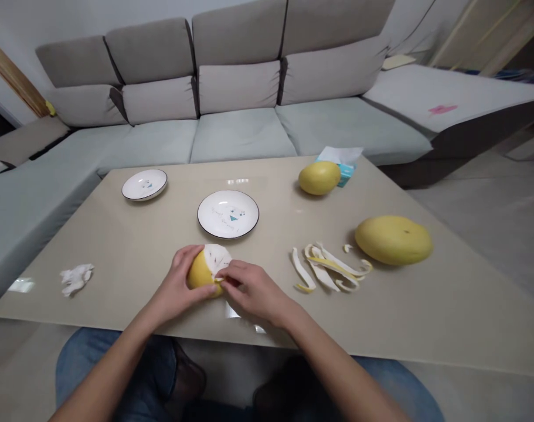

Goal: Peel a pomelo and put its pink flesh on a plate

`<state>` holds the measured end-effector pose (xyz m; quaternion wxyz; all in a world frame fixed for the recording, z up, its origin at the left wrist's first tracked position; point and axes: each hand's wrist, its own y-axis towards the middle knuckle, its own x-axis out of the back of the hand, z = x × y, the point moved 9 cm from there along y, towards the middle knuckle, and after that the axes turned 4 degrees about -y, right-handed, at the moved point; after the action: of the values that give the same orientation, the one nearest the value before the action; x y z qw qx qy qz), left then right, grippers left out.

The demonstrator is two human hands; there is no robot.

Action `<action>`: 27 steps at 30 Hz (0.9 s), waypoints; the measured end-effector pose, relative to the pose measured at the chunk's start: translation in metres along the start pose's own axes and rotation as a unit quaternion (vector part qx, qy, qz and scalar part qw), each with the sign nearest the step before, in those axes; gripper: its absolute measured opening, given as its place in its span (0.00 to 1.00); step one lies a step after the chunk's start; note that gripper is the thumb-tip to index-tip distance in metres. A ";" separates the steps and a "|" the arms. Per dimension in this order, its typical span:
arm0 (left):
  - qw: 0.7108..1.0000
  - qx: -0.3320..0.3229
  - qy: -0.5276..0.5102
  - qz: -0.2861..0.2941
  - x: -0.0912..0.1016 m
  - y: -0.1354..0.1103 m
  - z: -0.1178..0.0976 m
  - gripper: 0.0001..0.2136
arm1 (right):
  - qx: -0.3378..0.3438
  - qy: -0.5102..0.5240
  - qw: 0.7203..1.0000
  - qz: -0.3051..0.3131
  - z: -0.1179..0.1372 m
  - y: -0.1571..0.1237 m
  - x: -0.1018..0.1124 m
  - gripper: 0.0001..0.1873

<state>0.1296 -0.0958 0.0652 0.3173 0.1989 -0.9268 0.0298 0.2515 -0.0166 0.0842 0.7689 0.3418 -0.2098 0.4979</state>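
A partly peeled yellow pomelo [200,272] rests on the table near its front edge, white pith bare on its upper right side. Around its left side wraps my left hand [181,284], with the thumb across the front. My right hand [247,287] is closed in a pinch at the rim of the remaining yellow peel, where a small piece of peel [218,279] shows by the fingertips. To the right of that hand lies a loose heap of peel strips [330,266], white inside and yellow outside. Part of the pomelo is hidden behind my fingers.
Two white plates, one in the middle [228,214] and one at the back left [144,185], stand on the table [130,246]. Whole pomelos lie at the back [319,177] and right [393,240], the former before a tissue pack [346,173]. Crumpled tissue [76,279] sits left.
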 end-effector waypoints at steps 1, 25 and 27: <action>1.000 -0.011 0.014 -0.001 -0.004 -0.004 -0.003 0.35 | -0.003 -0.005 1.000 0.013 0.000 0.002 0.001 0.11; 0.996 -0.081 0.022 0.022 -0.014 0.005 0.000 0.38 | 0.012 -0.014 0.995 -0.099 -0.015 -0.002 -0.012 0.06; 0.996 -0.083 0.018 0.029 -0.013 0.006 0.002 0.38 | -0.021 0.019 0.993 -0.112 -0.020 -0.007 -0.012 0.06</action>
<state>0.1360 -0.0864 0.0564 0.3484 0.1446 -0.9255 -0.0342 0.2522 -0.0114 0.0607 0.8309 0.3372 -0.1662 0.4103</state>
